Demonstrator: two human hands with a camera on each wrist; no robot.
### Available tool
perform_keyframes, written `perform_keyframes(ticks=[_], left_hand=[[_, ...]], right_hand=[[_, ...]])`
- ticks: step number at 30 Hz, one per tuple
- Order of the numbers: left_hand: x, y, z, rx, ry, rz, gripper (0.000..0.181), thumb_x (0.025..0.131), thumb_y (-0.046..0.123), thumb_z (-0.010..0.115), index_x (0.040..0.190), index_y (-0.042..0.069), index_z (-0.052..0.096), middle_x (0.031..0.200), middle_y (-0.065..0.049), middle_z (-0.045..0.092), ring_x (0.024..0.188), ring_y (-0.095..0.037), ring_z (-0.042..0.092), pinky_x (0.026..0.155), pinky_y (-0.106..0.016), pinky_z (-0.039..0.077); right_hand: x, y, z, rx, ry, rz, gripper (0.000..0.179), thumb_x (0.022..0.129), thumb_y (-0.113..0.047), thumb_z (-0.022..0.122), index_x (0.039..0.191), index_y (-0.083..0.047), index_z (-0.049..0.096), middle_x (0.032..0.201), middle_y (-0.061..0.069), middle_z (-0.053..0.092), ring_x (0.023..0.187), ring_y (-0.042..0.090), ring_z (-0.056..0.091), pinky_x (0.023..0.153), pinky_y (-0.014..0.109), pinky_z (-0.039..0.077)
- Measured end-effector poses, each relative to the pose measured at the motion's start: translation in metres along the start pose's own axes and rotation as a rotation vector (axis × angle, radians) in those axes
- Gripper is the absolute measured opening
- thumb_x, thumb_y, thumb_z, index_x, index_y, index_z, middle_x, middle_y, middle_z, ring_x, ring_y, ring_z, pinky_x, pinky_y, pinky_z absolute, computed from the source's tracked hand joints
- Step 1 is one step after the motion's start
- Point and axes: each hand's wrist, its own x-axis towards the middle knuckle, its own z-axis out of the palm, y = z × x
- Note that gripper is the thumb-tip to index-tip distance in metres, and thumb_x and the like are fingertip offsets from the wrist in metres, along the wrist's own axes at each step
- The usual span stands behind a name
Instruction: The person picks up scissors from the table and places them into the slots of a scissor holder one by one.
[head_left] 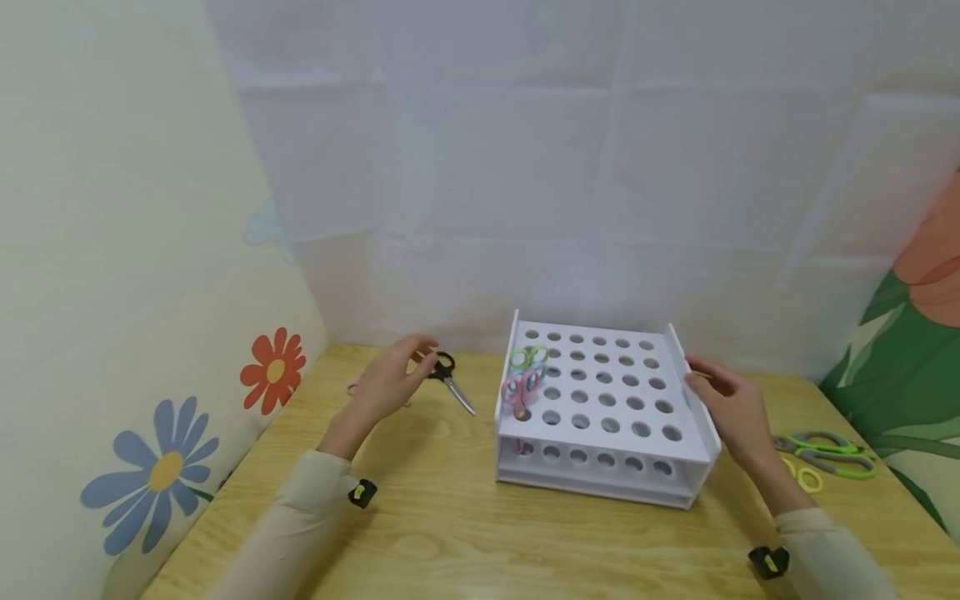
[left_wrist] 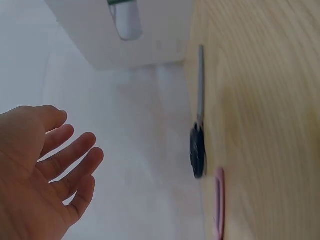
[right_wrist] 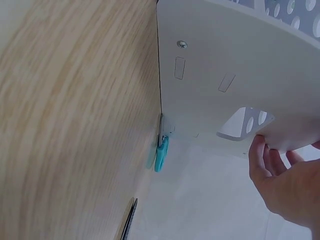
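My left hand [head_left: 390, 379] hovers with loosely bent fingers and holds nothing. Just to its right on the table lie black-handled scissors [head_left: 448, 375], silver blades pointing toward me. A pink scissors handle [left_wrist: 220, 202] is near them, mostly covered by the hand in the head view. My right hand [head_left: 731, 408] grips the edge of the right side panel of a white rack [head_left: 611, 492], close to the panel's cut-out. Rows of round holes cover the rack's top. Small scissors with pink [head_left: 521, 385], blue and green handles stand in its left column.
Right of the rack lie green-and-grey scissors [head_left: 832, 454] and yellow scissors handles [head_left: 810, 479], partly behind my right wrist. Teal-handled scissors [right_wrist: 161, 152] rest beside the panel in the right wrist view. A white sheet [head_left: 525, 167] hangs behind the wooden table [head_left: 435, 542].
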Motion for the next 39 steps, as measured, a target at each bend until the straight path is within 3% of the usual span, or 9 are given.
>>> perform_keyframes(ticks=[7,10,18,22,31,39], left_hand=[[-0.018,-0.028,-0.012,0.078,-0.025,-0.058,0.039,0.106,0.03,0.057,0.138,0.007,0.057,0.129,-0.014,0.062,0.114,-0.034,0.059,0.09,-0.054,0.051],[-0.024,-0.039,-0.016,0.116,-0.031,-0.083,0.042,0.105,0.027,0.06,0.14,0.003,0.055,0.131,-0.019,0.06,0.115,-0.038,0.059,0.091,-0.057,0.049],[-0.035,-0.066,-0.022,0.183,-0.135,-0.227,0.061,0.1,0.03,0.065,0.149,-0.001,0.043,0.143,-0.031,0.046,0.126,-0.052,0.047,0.099,-0.071,0.036],[-0.038,-0.077,-0.023,0.201,-0.149,-0.266,0.066,0.099,0.03,0.066,0.151,-0.001,0.041,0.146,-0.034,0.042,0.128,-0.056,0.041,0.099,-0.074,0.031],[-0.044,-0.086,-0.029,0.237,-0.208,-0.369,0.07,0.1,0.033,0.063,0.15,-0.01,0.037,0.146,-0.039,0.035,0.129,-0.061,0.036,0.098,-0.075,0.03],[-0.048,-0.095,-0.031,0.275,-0.249,-0.386,0.064,0.101,0.032,0.064,0.141,-0.015,0.047,0.142,-0.038,0.04,0.123,-0.059,0.043,0.093,-0.072,0.035]], right_hand=[[-0.001,-0.001,0.001,0.02,0.001,0.021,0.049,0.101,-0.03,0.066,0.14,-0.002,0.06,0.118,-0.002,0.068,0.091,0.002,0.064,0.07,0.02,0.055],[0.0,-0.002,0.003,0.017,0.001,0.018,0.049,0.101,-0.031,0.067,0.14,-0.003,0.061,0.119,0.0,0.068,0.092,0.002,0.064,0.07,0.019,0.054],[0.002,0.0,0.005,0.025,-0.003,-0.004,0.047,0.101,-0.029,0.066,0.139,-0.001,0.061,0.12,0.0,0.067,0.094,0.003,0.064,0.071,0.019,0.054],[0.001,0.001,0.003,0.016,-0.004,-0.003,0.048,0.101,-0.03,0.065,0.14,-0.002,0.061,0.124,0.001,0.066,0.095,0.002,0.063,0.072,0.018,0.054],[0.001,0.0,0.003,0.011,0.002,-0.002,0.047,0.101,-0.03,0.066,0.139,-0.001,0.062,0.119,-0.003,0.068,0.093,0.002,0.064,0.071,0.019,0.054],[0.001,0.0,0.002,0.017,0.01,-0.006,0.047,0.101,-0.028,0.067,0.138,-0.001,0.062,0.115,-0.01,0.068,0.092,0.001,0.064,0.07,0.018,0.054]])
